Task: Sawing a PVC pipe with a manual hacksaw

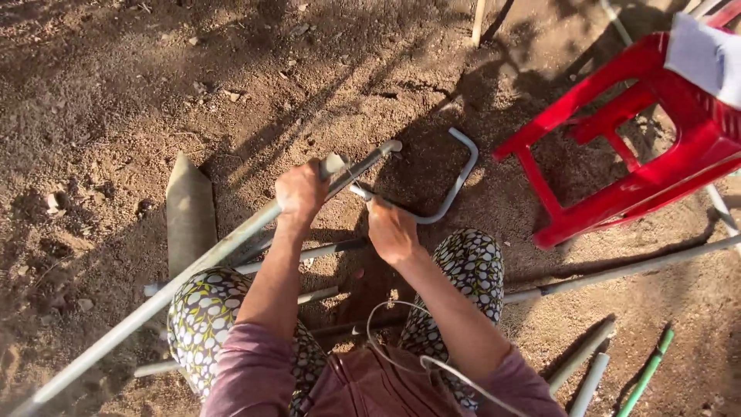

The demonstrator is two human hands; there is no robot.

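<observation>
Head view: left hand (299, 193) is clenched around a long grey pipe (193, 270) slanting over the knees above the dirt (116, 93). Right hand (391, 230) grips a curved pipe (455, 181) whose end meets the long one. A red stool (617, 131) lies tipped at right.

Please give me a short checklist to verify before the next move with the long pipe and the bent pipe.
1. Left hand closed around the long grey pipe near its upper end: ok.
2. Right hand closed on the bent pipe: ok.
3. Bent pipe end seated in the long pipe: cannot tell, the hands hide the joint.
4. Far curve of the bent pipe lies on the soil: ok.
5. Red plastic stool stands apart from both pipes: ok.
</observation>
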